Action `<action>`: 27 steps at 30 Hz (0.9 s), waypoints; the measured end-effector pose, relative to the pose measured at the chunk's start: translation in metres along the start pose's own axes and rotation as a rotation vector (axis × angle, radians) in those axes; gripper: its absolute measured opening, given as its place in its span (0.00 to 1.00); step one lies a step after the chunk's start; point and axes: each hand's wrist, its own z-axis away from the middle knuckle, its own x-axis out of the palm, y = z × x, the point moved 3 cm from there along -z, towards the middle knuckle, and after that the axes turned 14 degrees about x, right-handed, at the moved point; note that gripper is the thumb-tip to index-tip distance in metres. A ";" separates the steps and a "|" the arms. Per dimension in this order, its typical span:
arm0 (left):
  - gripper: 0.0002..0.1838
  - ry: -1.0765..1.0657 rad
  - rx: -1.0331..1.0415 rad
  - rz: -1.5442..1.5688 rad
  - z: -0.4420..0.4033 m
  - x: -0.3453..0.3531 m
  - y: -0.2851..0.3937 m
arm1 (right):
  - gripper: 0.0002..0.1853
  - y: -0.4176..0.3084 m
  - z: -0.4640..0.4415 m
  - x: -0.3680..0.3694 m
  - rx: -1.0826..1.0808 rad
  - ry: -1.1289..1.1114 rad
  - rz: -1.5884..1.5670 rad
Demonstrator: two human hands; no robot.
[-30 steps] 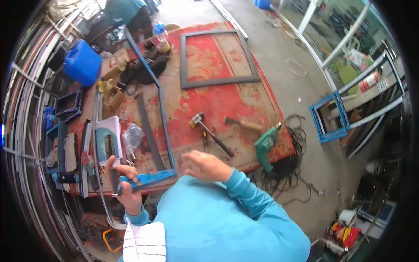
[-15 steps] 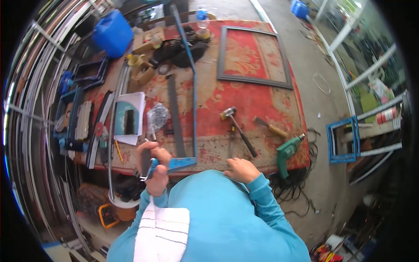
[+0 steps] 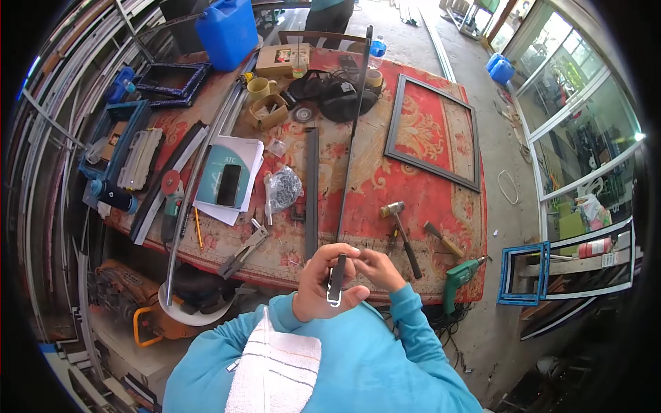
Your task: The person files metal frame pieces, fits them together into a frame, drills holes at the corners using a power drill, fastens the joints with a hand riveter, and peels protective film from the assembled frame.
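Observation:
My left hand [image 3: 325,283] is closed round the near end of a long frame piece [image 3: 353,131], whose dark profile end points toward my body. Fingers of my right hand [image 3: 377,270] are bent close beside the left fingertips, at the same piece; what they pinch is hidden. The long bar runs away from me across the red patterned cloth. To its left lies a flat dark strip [image 3: 312,186]. On the right are a hammer [image 3: 406,244], a wooden-handled tool [image 3: 444,241] and a green drill [image 3: 458,279].
A dark rectangular frame [image 3: 391,134] lies at the back right of the cloth. Left of the bar are a plastic bag of small parts [image 3: 284,188], pliers [image 3: 242,253], a phone [image 3: 228,184] on papers and a grinder [image 3: 172,206]. A blue jerrycan [image 3: 227,34] stands farther back.
The blue side of the frame piece has turned out of sight and its dark side shows. My right hand has come over beside my left. The camera view has shifted, and a person shows at the back.

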 end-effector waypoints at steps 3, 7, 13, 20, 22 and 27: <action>0.31 0.006 -0.016 -0.020 0.001 -0.006 0.007 | 0.21 -0.007 -0.052 0.020 -0.121 0.081 0.096; 0.29 -0.024 0.002 -0.030 0.009 -0.012 0.019 | 0.21 -0.020 -0.113 0.053 -0.113 0.097 0.145; 0.30 -0.001 -0.094 -0.049 0.021 -0.026 0.028 | 0.24 -0.007 -0.185 0.112 -0.095 0.121 0.408; 0.34 0.191 0.036 -0.097 0.025 -0.037 0.030 | 0.24 -0.025 -0.177 0.137 -0.199 -0.113 0.177; 0.35 0.219 0.038 -0.115 0.030 -0.040 0.027 | 0.24 -0.031 -0.167 0.134 -0.226 -0.225 0.128; 0.31 0.253 0.006 -0.046 0.032 -0.044 0.025 | 0.19 -0.048 -0.129 0.101 -0.086 -0.346 -0.102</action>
